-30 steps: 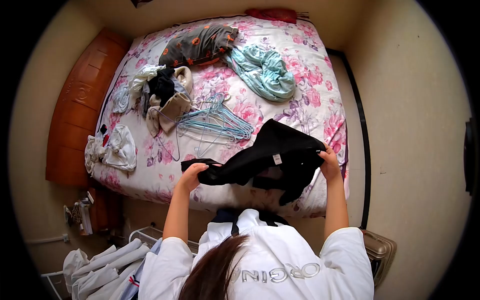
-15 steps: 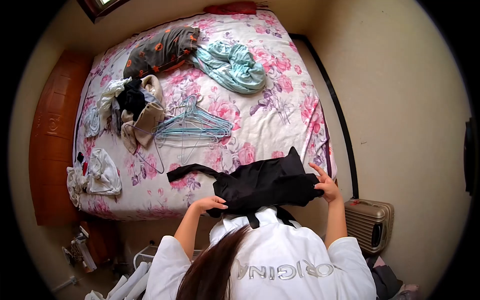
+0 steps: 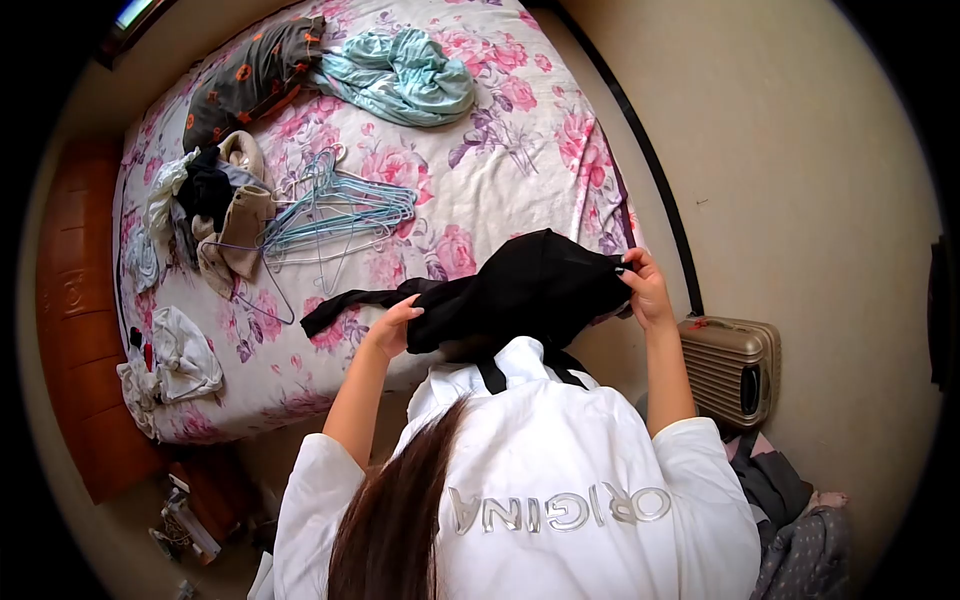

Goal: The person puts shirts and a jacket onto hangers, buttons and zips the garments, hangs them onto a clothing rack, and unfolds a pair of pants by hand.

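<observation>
A black long-sleeved garment (image 3: 530,290) is stretched between my two hands at the near edge of the bed. Its body billows upward, and one sleeve trails left across the flowered bedsheet. My left hand (image 3: 396,324) pinches the garment's near left side. At the upper right, my right hand (image 3: 645,285) grips a corner of the cloth, fingers closed on it. Beyond my left hand lies a pile of blue and white wire hangers (image 3: 345,210). The collar and any fastenings of the garment cannot be made out.
The bed (image 3: 500,180) also bears a heap of clothes (image 3: 225,205), white clothing (image 3: 185,355), a dark patterned pillow (image 3: 255,80) and a mint-green cloth (image 3: 405,75). A ribbed suitcase (image 3: 725,370) stands at the right by the wall, with more clothes (image 3: 800,540) below it.
Both hands have risen, lifting the black garment farther up over the bed. My right fingers have closed more on the cloth. The view has shifted, so the bed's contents appear farther left.
</observation>
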{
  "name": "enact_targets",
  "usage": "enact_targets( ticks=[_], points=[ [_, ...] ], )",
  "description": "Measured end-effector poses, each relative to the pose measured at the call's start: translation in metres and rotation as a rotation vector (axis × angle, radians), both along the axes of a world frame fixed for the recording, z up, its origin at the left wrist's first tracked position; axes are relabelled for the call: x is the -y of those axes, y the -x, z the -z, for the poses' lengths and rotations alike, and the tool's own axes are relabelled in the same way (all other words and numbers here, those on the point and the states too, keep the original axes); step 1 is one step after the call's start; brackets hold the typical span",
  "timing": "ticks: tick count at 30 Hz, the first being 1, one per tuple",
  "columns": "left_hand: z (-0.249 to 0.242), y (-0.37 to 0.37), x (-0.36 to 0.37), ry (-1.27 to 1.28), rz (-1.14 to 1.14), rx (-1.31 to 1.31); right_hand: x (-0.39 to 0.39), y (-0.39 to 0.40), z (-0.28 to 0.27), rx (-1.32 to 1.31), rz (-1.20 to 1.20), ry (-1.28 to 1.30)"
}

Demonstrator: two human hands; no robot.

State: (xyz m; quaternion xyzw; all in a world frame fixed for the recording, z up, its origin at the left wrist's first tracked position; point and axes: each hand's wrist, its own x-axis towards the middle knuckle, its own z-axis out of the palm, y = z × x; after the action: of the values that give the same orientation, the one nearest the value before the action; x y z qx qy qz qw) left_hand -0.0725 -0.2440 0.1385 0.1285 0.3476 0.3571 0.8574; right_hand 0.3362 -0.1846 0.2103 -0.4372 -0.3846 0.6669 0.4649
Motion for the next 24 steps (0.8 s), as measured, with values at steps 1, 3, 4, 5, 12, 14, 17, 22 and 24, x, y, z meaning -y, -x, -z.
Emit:
enact_targets(
  ticks=[1,3,4,5,12,14,17,22,24],
  points=[
    [0.010,-0.001,-0.003,-0.024,-0.004,0.078,-0.004,0.010,-0.007,0.029,-0.019,-0.003],
    [0.035,0.003,-0.008,-0.075,-0.014,0.233,-0.007,0.017,-0.023,-0.009,-0.007,0.009],
    [0.018,-0.002,-0.014,-0.104,-0.032,0.253,-0.009,0.018,-0.031,-0.062,0.016,0.029],
    [0.000,-0.009,-0.020,-0.095,-0.010,0.176,-0.012,0.016,-0.038,-0.115,0.038,0.048],
    [0.012,-0.040,-0.061,0.120,0.037,-0.152,-0.050,0.003,-0.008,0.174,-0.299,0.248],
    [0.012,-0.033,-0.079,-0.024,0.001,-0.237,-0.066,0.004,0.009,0.297,-0.184,0.149],
    [-0.040,-0.038,-0.095,-0.482,-0.213,-0.503,-0.079,0.026,-0.042,0.520,0.017,-0.365],
    [-0.043,-0.024,-0.087,-0.820,-0.368,-1.219,-0.052,0.027,-0.064,1.098,0.350,-0.712],
    [-0.020,-0.017,-0.084,-0.776,-0.354,-1.427,-0.054,0.017,-0.018,1.126,0.305,-0.642]
  ],
)
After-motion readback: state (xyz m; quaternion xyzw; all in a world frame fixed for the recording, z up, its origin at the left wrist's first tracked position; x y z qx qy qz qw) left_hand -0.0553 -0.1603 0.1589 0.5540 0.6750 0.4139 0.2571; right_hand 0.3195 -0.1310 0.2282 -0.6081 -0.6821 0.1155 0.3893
